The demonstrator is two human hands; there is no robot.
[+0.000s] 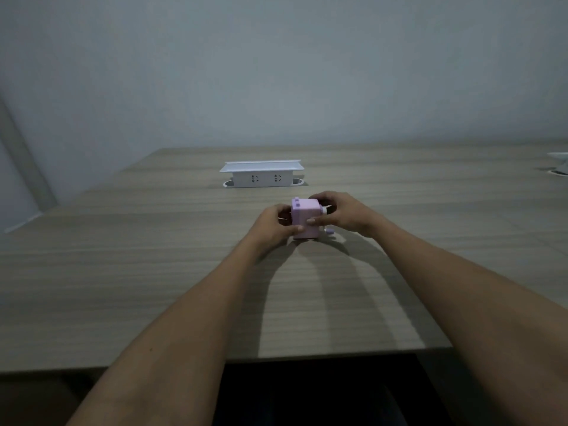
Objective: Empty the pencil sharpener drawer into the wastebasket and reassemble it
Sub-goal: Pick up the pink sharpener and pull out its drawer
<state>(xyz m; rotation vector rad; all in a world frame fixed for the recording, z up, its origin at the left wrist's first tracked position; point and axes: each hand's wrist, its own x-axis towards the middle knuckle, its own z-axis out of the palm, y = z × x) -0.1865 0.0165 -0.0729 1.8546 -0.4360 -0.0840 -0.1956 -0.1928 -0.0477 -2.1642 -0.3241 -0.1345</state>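
A small lilac pencil sharpener (pixel 302 214) stands upright on the wooden table (pixel 153 272), a little past its middle. A crank handle (pixel 329 231) sticks out low on its right side. My left hand (pixel 273 224) grips the sharpener's left side, thumb along the lower front. My right hand (pixel 341 213) holds its right side and top, thumb pressed on the front face. The drawer is hidden by my fingers. No wastebasket is in view.
A white pop-up socket box (pixel 261 175) with a raised lid stands behind the sharpener. A white object (pixel 558 162) shows at the far right edge. A grey wall rises behind the table. The table's near edge runs below my forearms.
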